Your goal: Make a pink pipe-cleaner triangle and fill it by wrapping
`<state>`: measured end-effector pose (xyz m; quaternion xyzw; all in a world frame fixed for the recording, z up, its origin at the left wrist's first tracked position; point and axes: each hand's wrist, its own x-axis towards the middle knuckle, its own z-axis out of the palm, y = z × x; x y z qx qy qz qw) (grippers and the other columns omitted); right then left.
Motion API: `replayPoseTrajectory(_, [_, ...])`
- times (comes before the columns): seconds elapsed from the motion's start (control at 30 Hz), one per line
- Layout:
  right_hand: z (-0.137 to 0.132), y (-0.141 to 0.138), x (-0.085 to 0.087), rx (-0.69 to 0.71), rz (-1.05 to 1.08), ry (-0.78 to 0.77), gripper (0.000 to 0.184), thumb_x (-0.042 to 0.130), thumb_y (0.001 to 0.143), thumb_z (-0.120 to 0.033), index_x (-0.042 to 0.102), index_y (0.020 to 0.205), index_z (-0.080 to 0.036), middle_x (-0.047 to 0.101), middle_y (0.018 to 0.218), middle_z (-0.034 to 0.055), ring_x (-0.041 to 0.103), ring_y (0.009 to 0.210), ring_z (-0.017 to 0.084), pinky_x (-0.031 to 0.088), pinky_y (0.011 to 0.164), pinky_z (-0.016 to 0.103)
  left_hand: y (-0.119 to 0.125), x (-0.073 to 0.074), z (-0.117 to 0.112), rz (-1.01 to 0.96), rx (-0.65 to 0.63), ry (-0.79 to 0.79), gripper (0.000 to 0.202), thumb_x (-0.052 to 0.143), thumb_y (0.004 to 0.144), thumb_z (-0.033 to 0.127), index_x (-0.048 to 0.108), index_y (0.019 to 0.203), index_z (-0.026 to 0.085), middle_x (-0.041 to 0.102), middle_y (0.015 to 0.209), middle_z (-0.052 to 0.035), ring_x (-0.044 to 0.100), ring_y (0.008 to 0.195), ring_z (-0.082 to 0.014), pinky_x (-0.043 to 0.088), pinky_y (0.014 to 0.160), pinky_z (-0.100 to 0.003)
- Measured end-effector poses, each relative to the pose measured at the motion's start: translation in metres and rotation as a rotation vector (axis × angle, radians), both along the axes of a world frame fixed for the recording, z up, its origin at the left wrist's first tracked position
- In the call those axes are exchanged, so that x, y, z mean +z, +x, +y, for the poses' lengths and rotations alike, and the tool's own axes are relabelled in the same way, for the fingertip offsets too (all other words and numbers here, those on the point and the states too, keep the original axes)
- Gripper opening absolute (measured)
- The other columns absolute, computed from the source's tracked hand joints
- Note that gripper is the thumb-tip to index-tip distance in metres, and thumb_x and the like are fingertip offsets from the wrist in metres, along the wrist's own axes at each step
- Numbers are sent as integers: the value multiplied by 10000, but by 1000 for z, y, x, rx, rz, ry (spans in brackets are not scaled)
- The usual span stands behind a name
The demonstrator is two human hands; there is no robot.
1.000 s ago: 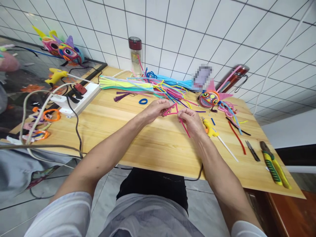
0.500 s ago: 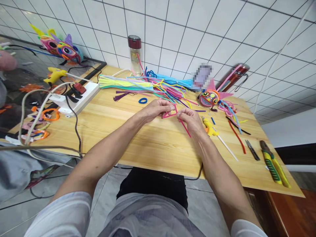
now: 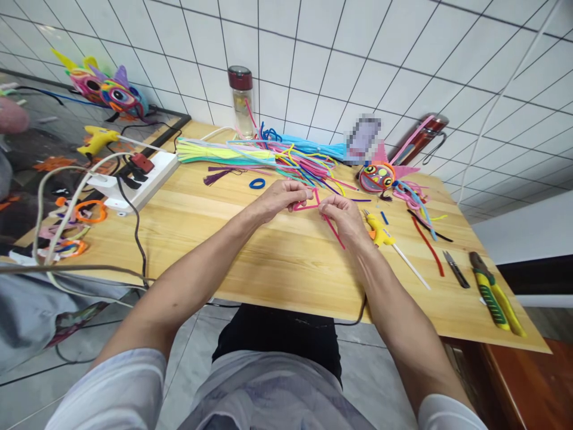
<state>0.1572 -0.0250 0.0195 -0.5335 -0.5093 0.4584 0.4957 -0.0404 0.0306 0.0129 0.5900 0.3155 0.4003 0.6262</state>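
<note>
The bent pink stem (image 3: 333,232) spanned the small gap between the left hand (image 3: 280,200) and right hand (image 3: 344,216), pinched by both, one end slanting bodyward past the right fingertips.

Lidded bottle (image 3: 242,108) — white power strip (image 3: 155,173)

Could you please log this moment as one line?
left hand: holds bent pink strip; right hand: holds it too; right of right hand: yellow glue gun

A mottled grey-and-white top (image 3: 264,391) fills the bottom centre, its short, pale sleeves (image 3: 116,382) at lower left and right; black legwear (image 3: 277,337) shows just above. Left hand (image 3: 282,199) and right hand (image 3: 344,215) are bare.
</note>
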Motion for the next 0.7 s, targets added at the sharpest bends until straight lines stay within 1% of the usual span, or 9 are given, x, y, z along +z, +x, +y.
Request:
replayPoseTrajectory(0.1, [2, 1, -2, -46, 38, 21, 146, 770, 607, -349, 711, 660, -227, 626, 625, -25, 478, 613, 130, 372, 611, 295, 0, 3, -1, -4, 33, -49, 449, 890, 779, 559, 701, 775, 152, 677, 742, -21, 530, 581, -77, 385, 541, -206])
replayPoseTrajectory(0.17, [4, 2, -4, -99, 92, 38, 168, 781, 617, -364, 701, 680, -231, 601, 630, -39, 452, 607, 120, 352, 600, 288, 1, 3, -3, -4, 35, -67, 456, 909, 758, 560, 718, 843, 154, 708, 809, -27, 556, 604, -77, 412, 562, -206])
replayPoseTrajectory(0.3, [6, 1, -5, -184, 235, 62, 236, 815, 609, -380, 649, 707, -244, 517, 603, -75, 402, 573, 102, 334, 566, 268, 12, -3, -10, -20, 39, -24, 491, 962, 688, 511, 760, 950, 148, 703, 813, -9, 570, 636, -78, 425, 596, -212])
replayPoseTrajectory(0.4, [5, -2, -6, -176, 291, 47, 287, 841, 606, -389, 628, 736, -247, 507, 595, -85, 417, 546, 96, 356, 540, 259, 22, -8, -16, -61, 65, -6, 529, 953, 688, 509, 782, 1027, 141, 720, 828, -17, 572, 637, -86, 419, 593, -232])
replayPoseTrajectory(0.5, [4, -5, -7, -144, 305, 38, 313, 860, 630, -403, 631, 776, -248, 533, 608, -85, 447, 530, 93, 384, 521, 254, 28, -8, -19, -146, 128, 14, 490, 940, 697, 525, 762, 965, 156, 703, 799, -1, 558, 626, -84, 416, 594, -242])
replayPoseTrajectory(0.6, [3, -5, -8, -115, 331, 18, 320, 879, 630, -382, 633, 782, -246, 558, 616, -81, 467, 521, 89, 404, 499, 241, 27, -5, -18, -210, 184, 13, 489, 951, 670, 538, 734, 906, 169, 680, 773, 19, 543, 615, -76, 423, 604, -243])
replayPoseTrajectory(0.7, [4, -4, -8, -79, 375, -1, 316, 899, 629, -344, 639, 775, -242, 577, 627, -73, 485, 519, 85, 424, 487, 225, 24, -2, -15, -222, 172, 21, 506, 958, 653, 552, 744, 904, 168, 684, 774, 20, 542, 618, -77, 432, 619, -248])
